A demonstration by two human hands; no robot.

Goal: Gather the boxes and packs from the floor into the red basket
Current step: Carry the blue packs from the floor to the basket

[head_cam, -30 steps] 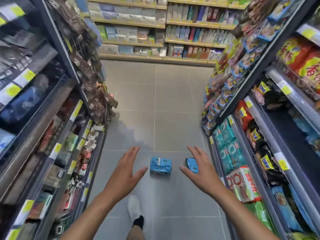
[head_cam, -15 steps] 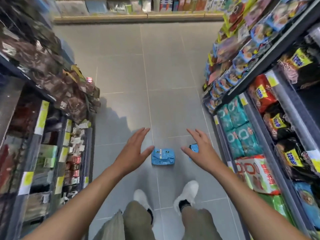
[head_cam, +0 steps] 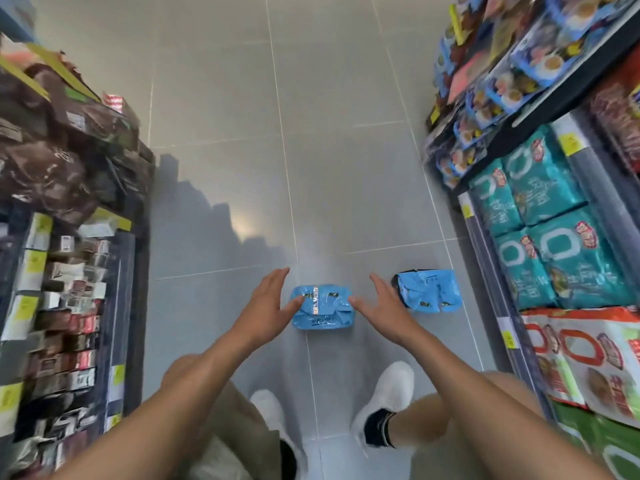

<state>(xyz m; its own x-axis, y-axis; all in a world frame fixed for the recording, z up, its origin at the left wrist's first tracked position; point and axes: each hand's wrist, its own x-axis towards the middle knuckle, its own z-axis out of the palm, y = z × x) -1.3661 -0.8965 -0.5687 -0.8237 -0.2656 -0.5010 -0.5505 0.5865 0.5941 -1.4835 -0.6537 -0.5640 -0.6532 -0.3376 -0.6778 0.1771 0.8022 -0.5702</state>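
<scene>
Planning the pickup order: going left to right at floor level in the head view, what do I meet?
Left shelf, left hand, centre blue pack, right hand, second blue pack, teal bags.

The glossy light grey tiled floor [head_cam: 221,98] has thin pale grout lines and a bit of glare mid-aisle. Lying flat on it are a crinkly blue plastic pack [head_cam: 323,313] in the middle and a second blue pack [head_cam: 429,291] off to its right, near but not touching, right by the right-hand shelf unit [head_cam: 491,271]. A pair of white sneakers [head_cam: 388,393] is planted on the tiles just in front.
</scene>
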